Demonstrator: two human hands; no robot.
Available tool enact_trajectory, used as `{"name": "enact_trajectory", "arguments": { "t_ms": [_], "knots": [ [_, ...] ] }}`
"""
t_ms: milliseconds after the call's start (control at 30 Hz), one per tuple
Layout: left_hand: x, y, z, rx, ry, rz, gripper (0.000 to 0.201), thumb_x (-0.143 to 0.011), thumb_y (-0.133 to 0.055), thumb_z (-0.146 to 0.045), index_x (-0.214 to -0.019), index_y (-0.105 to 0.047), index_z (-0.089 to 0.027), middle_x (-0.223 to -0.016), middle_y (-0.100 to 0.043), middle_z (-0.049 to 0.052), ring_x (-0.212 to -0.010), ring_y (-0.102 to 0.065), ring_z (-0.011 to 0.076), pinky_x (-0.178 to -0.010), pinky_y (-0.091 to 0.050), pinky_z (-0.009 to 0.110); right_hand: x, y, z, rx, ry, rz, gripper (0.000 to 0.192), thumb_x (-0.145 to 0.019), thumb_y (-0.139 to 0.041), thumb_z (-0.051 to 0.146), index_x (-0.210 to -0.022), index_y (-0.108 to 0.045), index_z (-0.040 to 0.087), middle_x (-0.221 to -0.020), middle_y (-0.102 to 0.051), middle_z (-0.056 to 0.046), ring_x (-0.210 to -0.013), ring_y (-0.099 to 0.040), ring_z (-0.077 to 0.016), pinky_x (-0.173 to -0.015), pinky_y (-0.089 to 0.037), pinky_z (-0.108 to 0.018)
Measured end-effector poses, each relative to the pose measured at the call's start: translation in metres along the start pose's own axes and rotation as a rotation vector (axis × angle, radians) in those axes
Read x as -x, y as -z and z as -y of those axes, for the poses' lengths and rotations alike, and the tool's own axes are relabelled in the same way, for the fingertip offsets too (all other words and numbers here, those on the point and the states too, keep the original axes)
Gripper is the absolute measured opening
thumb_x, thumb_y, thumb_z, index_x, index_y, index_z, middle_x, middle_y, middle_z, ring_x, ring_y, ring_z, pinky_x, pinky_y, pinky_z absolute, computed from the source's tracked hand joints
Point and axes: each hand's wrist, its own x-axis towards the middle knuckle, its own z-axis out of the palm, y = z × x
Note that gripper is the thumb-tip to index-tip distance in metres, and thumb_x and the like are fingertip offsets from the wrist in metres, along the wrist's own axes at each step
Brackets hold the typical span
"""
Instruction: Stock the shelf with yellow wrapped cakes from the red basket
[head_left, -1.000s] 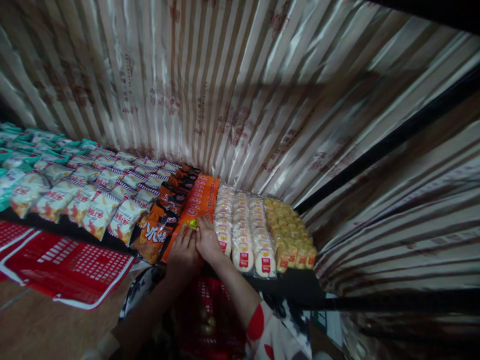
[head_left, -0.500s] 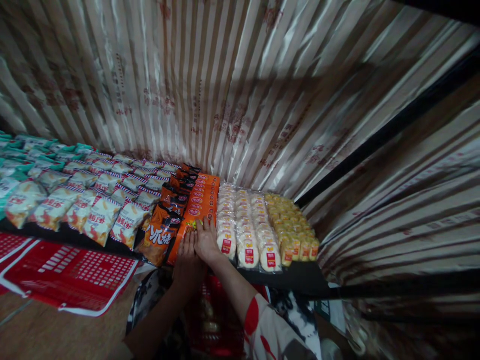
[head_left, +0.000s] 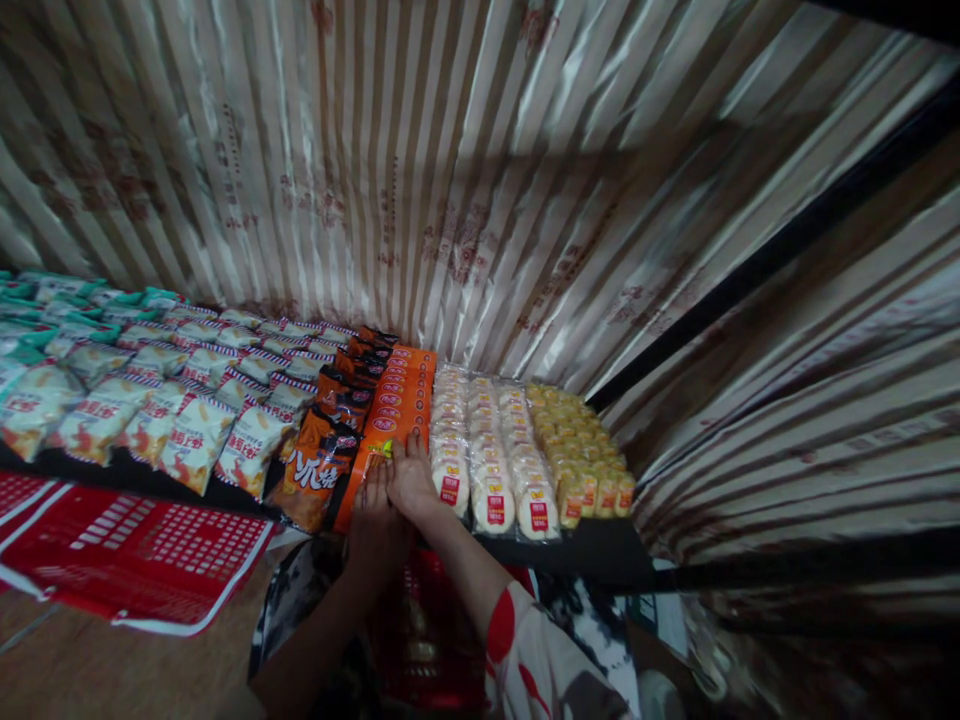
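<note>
From where I stand, I see a person with both hands on a row of orange packets (head_left: 390, 395), which lies on a dark shelf (head_left: 607, 550). The left hand (head_left: 375, 515) and the right hand (head_left: 411, 480) are side by side and touch each other at the near end of this row. Their fingers are stretched forward over the packets; whether they grip or only press, I cannot tell.

Just to the left of the row are black-and-orange bags (head_left: 315, 465), then white bags (head_left: 195, 440) and green bags (head_left: 75, 325). To the right stand three rows of round white packs (head_left: 495, 505), and beside them yellow packs (head_left: 585, 475). Behind everything hangs a striped sheet (head_left: 360, 130). A red basket (head_left: 161, 580) is below the shelf, at left.
</note>
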Motion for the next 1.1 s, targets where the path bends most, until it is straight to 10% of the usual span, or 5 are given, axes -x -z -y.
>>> {"name": "enact_trajectory", "arguments": {
  "t_ms": [633, 1100],
  "knots": [
    [0.0051, -0.0045, -0.0041, 0.017, 0.012, 0.018, 0.062, -0.08, -0.045, -0.027, -0.137, -0.036, -0.002, -0.135, -0.045, 0.024, -0.129, -0.037, 0.033, -0.101, -0.033, 0.045, 0.0018, 0.0042, 0.0004, 0.046, -0.014, 0.064, 0.048, -0.087, -0.039, 0.021, -0.13, -0.046, 0.002, -0.133, -0.047, -0.02, -0.131, -0.033, -0.0289, -0.108, -0.027, -0.042],
    [0.0048, -0.0033, -0.0036, 0.081, 0.022, -0.001, 0.049, -0.08, -0.046, -0.026, -0.125, -0.053, -0.006, -0.127, -0.054, 0.02, -0.124, -0.044, 0.0307, -0.1, -0.037, 0.044, -0.0015, -0.0024, -0.0041, 0.041, 0.016, 0.048, 0.045, -0.088, -0.039, 0.018, -0.127, -0.048, -0.002, -0.133, -0.047, -0.023, -0.131, -0.034, -0.0258, -0.111, -0.021, -0.039]
  ]
}}
